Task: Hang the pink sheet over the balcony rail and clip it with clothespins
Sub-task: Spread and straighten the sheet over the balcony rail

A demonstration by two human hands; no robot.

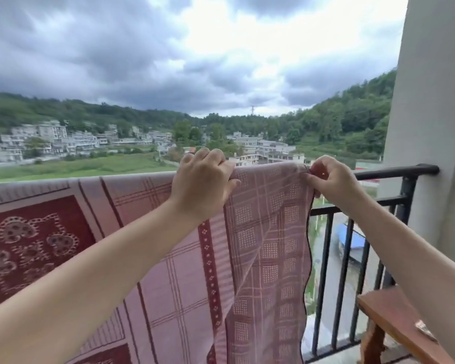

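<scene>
The pink sheet [168, 271], patterned with dark red squares and checks, hangs draped over the black balcony rail [394, 171] and covers it from the left edge to right of the middle. My left hand [202, 182] grips the sheet's top fold on the rail. My right hand [331, 179] pinches the sheet's right top corner against the rail; something small and metallic shows at its fingertips, and I cannot tell whether it is a clothespin.
A white pillar [431, 127] stands at the right, where the rail ends. A wooden bench or table [394, 319] sits at the lower right with a small object [426, 329] on it. Beyond the bars are a street, buildings and hills.
</scene>
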